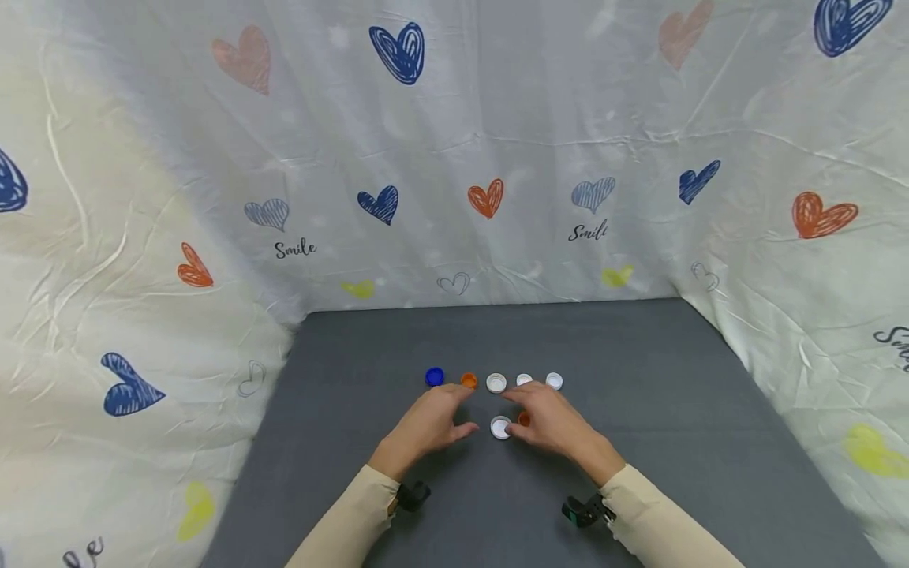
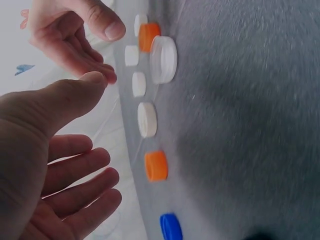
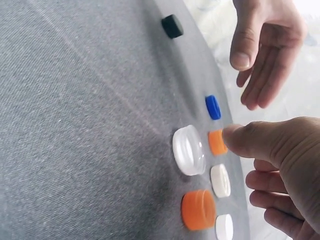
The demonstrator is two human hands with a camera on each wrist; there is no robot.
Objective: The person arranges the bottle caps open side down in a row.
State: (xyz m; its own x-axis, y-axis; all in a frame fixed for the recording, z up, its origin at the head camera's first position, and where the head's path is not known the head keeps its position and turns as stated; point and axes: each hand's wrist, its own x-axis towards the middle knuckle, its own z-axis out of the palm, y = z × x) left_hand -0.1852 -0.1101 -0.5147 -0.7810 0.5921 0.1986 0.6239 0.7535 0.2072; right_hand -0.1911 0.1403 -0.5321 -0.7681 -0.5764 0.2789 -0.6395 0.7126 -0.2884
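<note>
Both hands hover over a group of bottle caps, holding nothing. My left hand [image 1: 429,422] is near the blue cap [image 1: 435,377] and the small orange cap [image 1: 469,380], its fingers loosely spread in the left wrist view. My right hand [image 1: 554,426] partly covers a second orange cap [image 3: 198,210] in the head view; beside that cap lies a wide clear cap [image 3: 189,150]. Along the back row sit several white caps [image 1: 495,383]. A dark cap [image 3: 172,26] appears in the right wrist view; my left hand or arm seems to hide it in the head view.
The caps lie on a grey cloth-covered table [image 1: 639,355]. A white curtain [image 1: 454,142] printed with hearts hangs behind it and along both sides. Dark wrist cameras [image 1: 589,510] are strapped under both sleeves.
</note>
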